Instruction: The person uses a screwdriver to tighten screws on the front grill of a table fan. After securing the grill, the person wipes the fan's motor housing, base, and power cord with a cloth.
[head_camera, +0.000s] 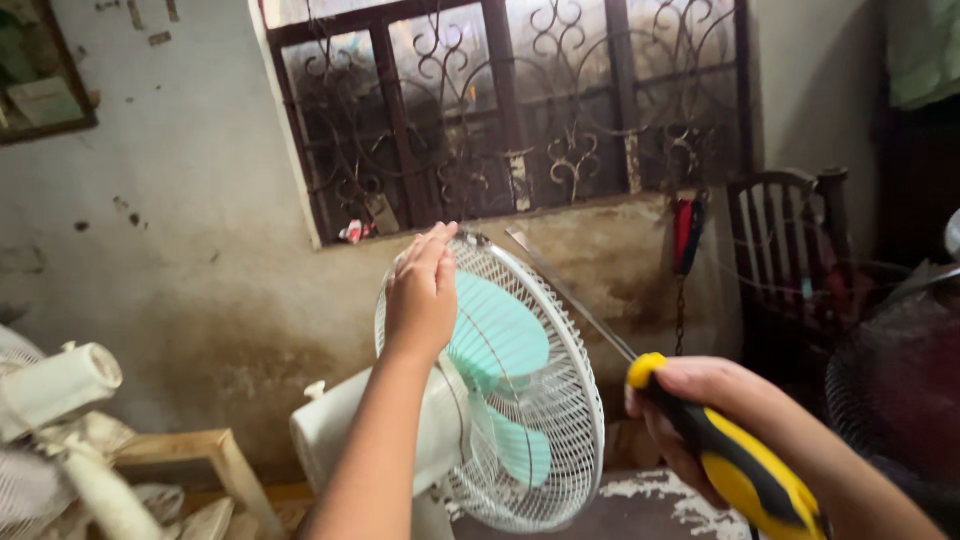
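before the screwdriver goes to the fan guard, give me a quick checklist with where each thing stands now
1. Left hand steadying the fan guard: ok, palm on its upper rim.
2. Right hand gripping the yellow and black screwdriver: ok, fingers wrapped on the handle.
3. Screwdriver shaft on the guard: not ok, its tip is by the rim, contact unclear.
4. Green blades stopped: ok, they show sharp, without blur.
5. Fan unplugged: cannot tell, no cord in view.
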